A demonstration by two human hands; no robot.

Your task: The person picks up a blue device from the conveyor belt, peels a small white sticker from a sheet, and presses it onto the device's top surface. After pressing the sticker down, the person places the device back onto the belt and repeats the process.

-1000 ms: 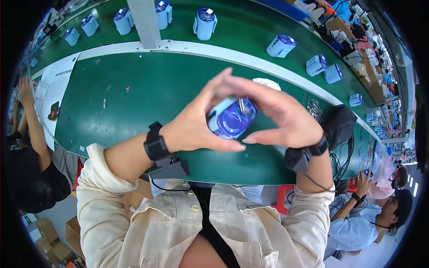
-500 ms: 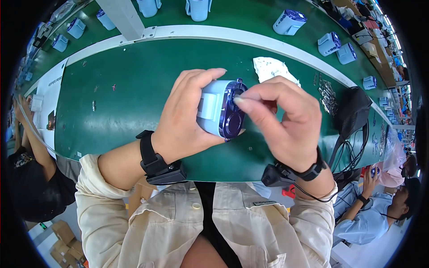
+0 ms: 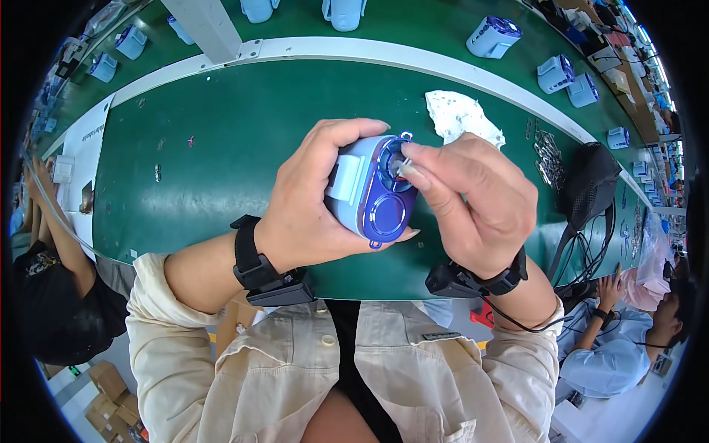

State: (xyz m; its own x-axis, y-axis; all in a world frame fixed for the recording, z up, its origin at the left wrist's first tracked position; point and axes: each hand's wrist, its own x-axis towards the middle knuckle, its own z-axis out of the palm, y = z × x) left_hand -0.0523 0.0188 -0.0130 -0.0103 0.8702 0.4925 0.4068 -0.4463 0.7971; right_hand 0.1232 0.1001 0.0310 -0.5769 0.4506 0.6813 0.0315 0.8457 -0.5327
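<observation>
My left hand (image 3: 295,196) wraps around a light-blue oval device (image 3: 349,181) with a glossy purple end face (image 3: 388,212). The device is tilted, so that end face points right and toward me. On the face are a round ringed disc and, above it, a round opening. My right hand (image 3: 476,203) pinches a small pale piece (image 3: 403,167) between thumb and index finger, right at that opening. Fingertips cover most of the piece, so its kind is unclear. Both wrists wear black straps with small boxes.
Several similar blue devices (image 3: 493,37) stand beyond a white rail (image 3: 332,49). On the green table (image 3: 207,162) lie a crumpled white cloth or paper (image 3: 461,119), a pile of small metal parts (image 3: 548,159) and a black bag (image 3: 587,184) with cables. People sit at both sides.
The device has turned so that more of its purple end and the opening show. A pale piece now shows between my right fingertips, which remain at the opening.
</observation>
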